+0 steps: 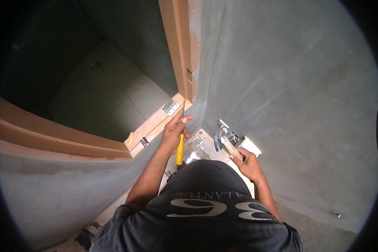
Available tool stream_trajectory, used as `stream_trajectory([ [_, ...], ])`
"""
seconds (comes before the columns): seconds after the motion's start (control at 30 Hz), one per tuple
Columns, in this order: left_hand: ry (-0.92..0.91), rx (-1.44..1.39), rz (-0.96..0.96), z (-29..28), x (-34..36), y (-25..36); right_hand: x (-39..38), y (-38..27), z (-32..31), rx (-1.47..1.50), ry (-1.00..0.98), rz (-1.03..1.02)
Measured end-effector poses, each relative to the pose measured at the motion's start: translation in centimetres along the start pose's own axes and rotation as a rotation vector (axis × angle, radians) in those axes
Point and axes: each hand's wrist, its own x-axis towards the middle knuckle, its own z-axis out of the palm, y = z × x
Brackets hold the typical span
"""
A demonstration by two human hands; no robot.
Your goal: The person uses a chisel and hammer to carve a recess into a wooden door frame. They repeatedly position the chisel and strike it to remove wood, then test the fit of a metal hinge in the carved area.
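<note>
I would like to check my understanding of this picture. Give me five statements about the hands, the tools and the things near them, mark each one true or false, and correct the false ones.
1. The left hand holds a tool with a yellow handle. True.
2. The right hand is empty. False: it holds a hammer.
3. A metal hinge is on the wooden frame. True.
4. The hammer is touching the hinge. False: they are well apart.
5. The person's shirt is dark. True.
</note>
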Motion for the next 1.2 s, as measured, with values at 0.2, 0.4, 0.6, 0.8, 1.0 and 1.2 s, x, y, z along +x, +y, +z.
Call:
stream_trajectory([
  [0.2,-0.215,0.674,0.054,0.3,-1.2,-1.3,2.3,-4.6,0.5,-0.041,-0.016,-0.062],
  [0.4,-0.151,0.228,0.168,3.4,-2.6,-1.9,5.7,-8.3,5.2,-0.129,-0.074,-0.256],
  [0.6,0.163,-0.308,0.272,3.7,-3.4,-2.1,7.6,-7.2,6.8,0.162,-0.480,-0.140],
  [0.8,-0.094,-0.409,0.446,3.1,-4.1,-0.7,8.1,-9.9,6.9,0.635,-0.872,0.223],
  [1.0,-0.170,-0.430,0.456,2.1,-4.3,1.2,8.4,-7.1,8.4,0.695,-0.835,0.039],
  [1.2,0.069,-0.396,0.488,-0.1,-7.5,1.7,7.0,-7.4,5.1,0.438,-0.468,0.034],
])
